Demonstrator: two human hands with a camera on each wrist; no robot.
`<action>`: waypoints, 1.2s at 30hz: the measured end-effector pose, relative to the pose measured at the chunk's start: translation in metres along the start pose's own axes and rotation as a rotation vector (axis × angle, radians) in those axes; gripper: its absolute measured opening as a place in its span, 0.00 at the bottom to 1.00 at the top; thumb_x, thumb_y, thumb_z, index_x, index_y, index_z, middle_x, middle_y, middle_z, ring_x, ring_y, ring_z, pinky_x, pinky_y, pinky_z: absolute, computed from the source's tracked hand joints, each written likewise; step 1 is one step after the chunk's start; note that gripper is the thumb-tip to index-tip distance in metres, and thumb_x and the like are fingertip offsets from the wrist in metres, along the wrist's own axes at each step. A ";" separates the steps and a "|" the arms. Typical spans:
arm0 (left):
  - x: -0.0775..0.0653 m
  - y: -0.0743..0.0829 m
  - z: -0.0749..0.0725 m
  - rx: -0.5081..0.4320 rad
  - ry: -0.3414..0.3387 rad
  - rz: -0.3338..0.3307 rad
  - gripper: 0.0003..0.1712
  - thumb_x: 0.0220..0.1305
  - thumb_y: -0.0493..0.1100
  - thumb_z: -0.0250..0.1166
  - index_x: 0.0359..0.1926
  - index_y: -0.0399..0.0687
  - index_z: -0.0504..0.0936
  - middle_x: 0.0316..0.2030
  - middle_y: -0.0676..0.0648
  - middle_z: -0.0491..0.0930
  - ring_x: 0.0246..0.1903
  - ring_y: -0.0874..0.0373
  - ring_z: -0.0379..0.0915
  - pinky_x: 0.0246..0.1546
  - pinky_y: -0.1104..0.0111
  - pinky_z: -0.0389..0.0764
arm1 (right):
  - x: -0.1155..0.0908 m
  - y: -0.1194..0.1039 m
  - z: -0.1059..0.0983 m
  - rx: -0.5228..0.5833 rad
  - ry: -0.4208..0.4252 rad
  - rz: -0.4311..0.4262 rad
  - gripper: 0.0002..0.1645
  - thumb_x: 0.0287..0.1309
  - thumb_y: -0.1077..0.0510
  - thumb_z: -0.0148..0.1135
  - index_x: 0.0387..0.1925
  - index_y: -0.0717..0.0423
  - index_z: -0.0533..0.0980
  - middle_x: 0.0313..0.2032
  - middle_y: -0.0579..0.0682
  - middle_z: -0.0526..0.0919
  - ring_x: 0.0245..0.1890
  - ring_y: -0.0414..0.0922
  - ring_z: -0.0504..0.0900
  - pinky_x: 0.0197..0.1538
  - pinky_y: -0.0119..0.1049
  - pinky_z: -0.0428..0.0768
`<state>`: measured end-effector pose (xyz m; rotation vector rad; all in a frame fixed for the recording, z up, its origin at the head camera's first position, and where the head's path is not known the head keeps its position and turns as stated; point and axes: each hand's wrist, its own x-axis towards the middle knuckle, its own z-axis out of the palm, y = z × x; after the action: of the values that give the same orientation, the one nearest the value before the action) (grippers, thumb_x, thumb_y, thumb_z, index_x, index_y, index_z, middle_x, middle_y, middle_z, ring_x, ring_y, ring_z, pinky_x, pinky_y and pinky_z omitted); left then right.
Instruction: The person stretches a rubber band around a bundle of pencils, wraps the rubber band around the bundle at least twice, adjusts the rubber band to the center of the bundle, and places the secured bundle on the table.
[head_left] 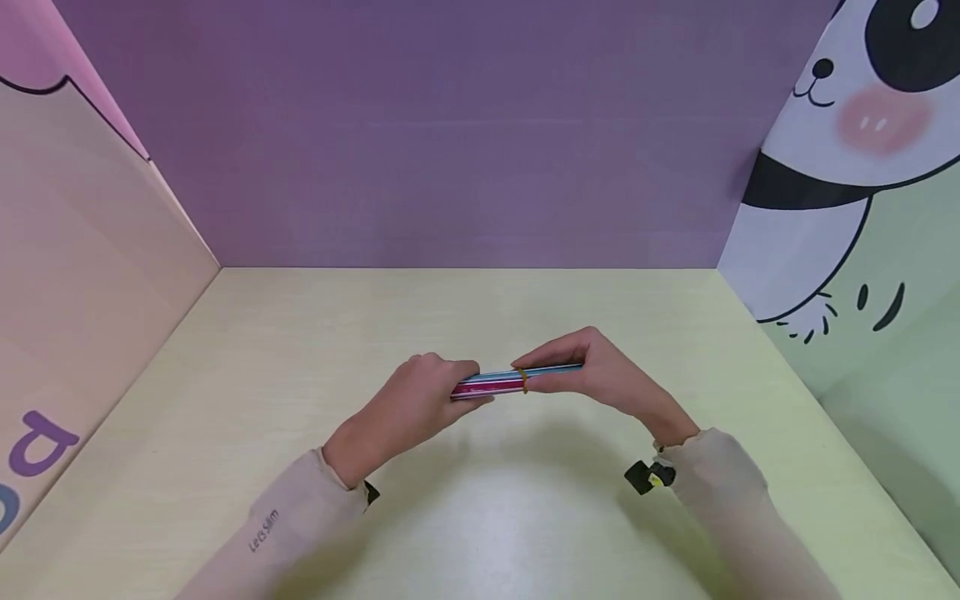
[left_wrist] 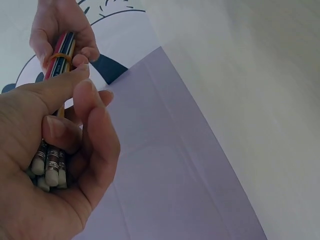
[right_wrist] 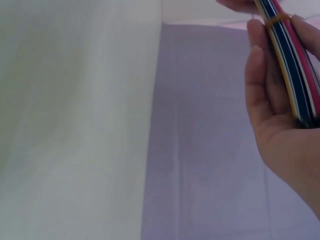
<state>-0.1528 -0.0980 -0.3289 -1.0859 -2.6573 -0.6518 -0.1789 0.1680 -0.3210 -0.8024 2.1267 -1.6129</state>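
A bundle of striped pencils point(head_left: 489, 386) is held level above the table between both hands. My left hand point(head_left: 420, 402) grips it at the eraser end; in the left wrist view the white erasers point(left_wrist: 52, 177) stick out below the curled fingers. A yellowish rubber band point(head_left: 523, 381) circles the bundle between the hands. From the other side my right hand point(head_left: 603, 375) holds the bundle, its fingertips right at the band. In the right wrist view, the pencils point(right_wrist: 295, 67) lie between thumb and fingers, dark blue, pink and white, with their far ends toward the palm.
Under the hands spreads a pale wood-look tabletop point(head_left: 300, 333). A purple panel point(head_left: 465, 142) closes off the back. On the left stands a pinkish panel point(head_left: 82, 275), on the right a green panel point(head_left: 892, 400) with a panda drawing.
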 end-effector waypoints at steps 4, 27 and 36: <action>-0.001 0.003 0.008 0.018 -0.007 0.020 0.14 0.61 0.47 0.72 0.26 0.50 0.76 0.15 0.60 0.67 0.14 0.67 0.56 0.17 0.76 0.63 | 0.004 0.005 0.009 -0.022 -0.027 0.010 0.16 0.57 0.59 0.73 0.48 0.53 0.86 0.41 0.53 0.89 0.43 0.57 0.86 0.49 0.44 0.84; 0.007 -0.009 -0.004 -0.777 0.017 -0.287 0.13 0.70 0.54 0.63 0.47 0.52 0.80 0.19 0.43 0.81 0.17 0.47 0.80 0.20 0.58 0.83 | -0.008 -0.004 -0.017 -0.121 0.088 0.052 0.15 0.59 0.55 0.71 0.49 0.49 0.84 0.38 0.58 0.86 0.35 0.60 0.83 0.42 0.45 0.84; 0.006 -0.011 -0.001 -0.984 0.177 -0.302 0.09 0.75 0.45 0.58 0.48 0.44 0.74 0.16 0.37 0.77 0.14 0.42 0.74 0.18 0.61 0.82 | 0.004 0.001 0.003 0.006 0.240 0.062 0.21 0.70 0.46 0.59 0.31 0.60 0.79 0.22 0.55 0.76 0.13 0.43 0.64 0.16 0.31 0.63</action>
<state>-0.1651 -0.1015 -0.3292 -0.6994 -2.3237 -2.1268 -0.1801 0.1633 -0.3227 -0.5583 2.2815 -1.7582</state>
